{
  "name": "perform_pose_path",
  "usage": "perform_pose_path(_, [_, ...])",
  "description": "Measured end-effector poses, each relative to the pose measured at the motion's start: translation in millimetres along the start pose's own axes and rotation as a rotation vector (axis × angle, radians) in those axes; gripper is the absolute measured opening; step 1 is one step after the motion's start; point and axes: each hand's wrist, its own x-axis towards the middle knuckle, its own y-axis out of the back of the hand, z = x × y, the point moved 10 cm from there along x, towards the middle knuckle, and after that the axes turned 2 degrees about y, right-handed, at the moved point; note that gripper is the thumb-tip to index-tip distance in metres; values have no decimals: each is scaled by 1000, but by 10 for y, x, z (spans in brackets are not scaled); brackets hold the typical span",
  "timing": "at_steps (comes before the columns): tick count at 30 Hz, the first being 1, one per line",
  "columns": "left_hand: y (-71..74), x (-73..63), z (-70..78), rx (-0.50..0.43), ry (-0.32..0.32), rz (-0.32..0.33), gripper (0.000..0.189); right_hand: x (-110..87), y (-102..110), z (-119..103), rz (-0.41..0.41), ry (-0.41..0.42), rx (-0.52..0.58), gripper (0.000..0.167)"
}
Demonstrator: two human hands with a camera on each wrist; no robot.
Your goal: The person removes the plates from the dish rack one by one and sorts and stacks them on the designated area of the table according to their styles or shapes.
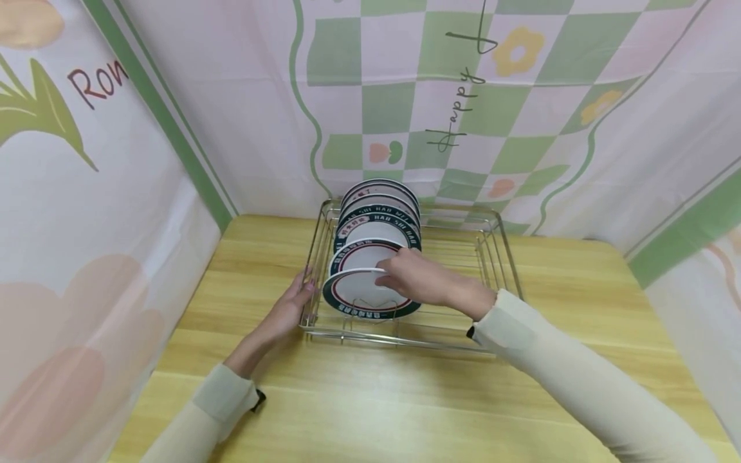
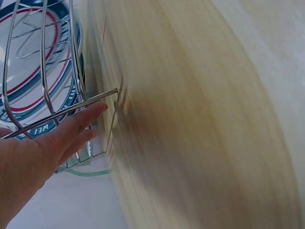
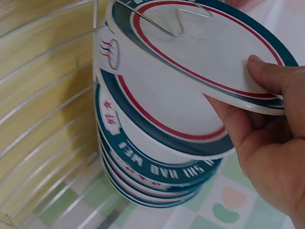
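Note:
Several white plates with dark green rims stand in a row, front to back, in a wire dish rack. My right hand pinches the frontmost plate at its upper right edge. In the right wrist view, the thumb lies on that plate's face and the other fingers are behind it. A second plate stands close behind, with the rest of the row further back. My left hand touches the rack's left side, its fingers extended along the wires.
The rack stands on a wooden table near its back edge. Behind it hangs a cloth with green checks and flowers, and another patterned cloth hangs at the left. Bare rack wires extend right of the plates.

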Motion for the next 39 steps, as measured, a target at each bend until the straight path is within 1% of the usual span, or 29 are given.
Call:
perform_pose_path(4, [1,-1,-6,-8,-6,-3,62,-28,194,-86,86,44,-19,16])
perform_pose_path(6, [6,-8,-4,-18,-10,-2,62,-49,298,-122,126,64,-25,14])
perform_pose_path(8, [10,-14,-4,-25,-13,-2,62,-75,388,-140,153,76,-15,13])
perform_pose_path(11, [13,-22,-8,-28,-9,0,62,-125,523,-155,177,85,-16,18])
perform_pose_path(15, [4,-23,-11,-13,-6,-6,63,-219,736,-138,194,62,-30,25])
perform_pose_path(17, [4,-19,-14,-6,-1,-4,63,-271,859,-120,211,48,-42,24])
perform_pose_path(19, [5,-17,-12,-5,-1,-3,63,-330,992,-97,240,39,-59,21])
perform_pose_path(23, [9,-17,-7,-9,1,-1,63,-471,1249,-27,307,7,-60,7])
perform_pose_path(25, [7,-16,-8,-18,1,-3,62,-555,1370,21,339,-18,-76,10])
perform_pose_path(28, [-1,-18,-3,-30,1,-9,62,-686,1543,86,381,-46,-119,29])
perform_pose_path(30, [-3,-21,1,-30,0,-9,62,-771,1651,138,402,-75,-149,39])
perform_pose_path(32, [-6,-24,7,-27,-2,-9,62,-859,1741,218,403,-141,-141,42])
perform_pose_path(35, [-4,-23,-5,-24,5,-6,62,-997,1855,396,398,-274,-104,29])
perform_pose_path(37, [-6,-20,-19,-33,11,-7,62,-1108,1927,543,399,-383,-72,26])
perform_pose_path(39, [-8,-19,-31,-44,18,-6,62,-1222,2018,694,430,-460,-50,23])
